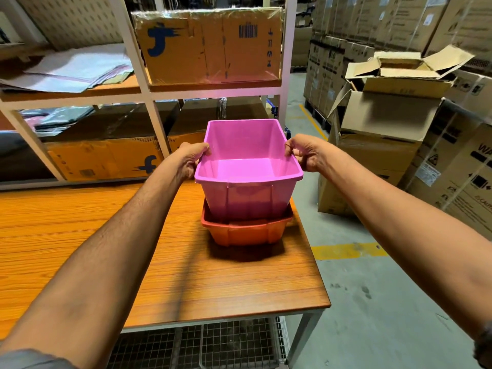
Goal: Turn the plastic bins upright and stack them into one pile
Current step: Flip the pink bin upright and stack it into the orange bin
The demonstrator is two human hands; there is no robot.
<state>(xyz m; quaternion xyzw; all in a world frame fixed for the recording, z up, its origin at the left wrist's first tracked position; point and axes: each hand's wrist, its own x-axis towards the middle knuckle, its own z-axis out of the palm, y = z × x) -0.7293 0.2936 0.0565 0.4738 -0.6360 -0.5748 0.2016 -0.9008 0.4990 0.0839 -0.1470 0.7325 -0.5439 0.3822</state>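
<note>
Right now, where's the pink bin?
In the head view, the pink bin sits upright, nested in the orange bin near the wooden table's right edge, gripped by left hand and right hand.

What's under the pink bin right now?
The pink bin, held at its rim by both hands, sits partly inside an upright orange bin on the table. The orange bin's interior is covered.

We see a glossy smooth plastic pink bin (247,166), a duller orange plastic bin (246,233) under it, a wood-grain table (80,222) beneath both, matt cardboard boxes (383,121) beside the table.
</note>
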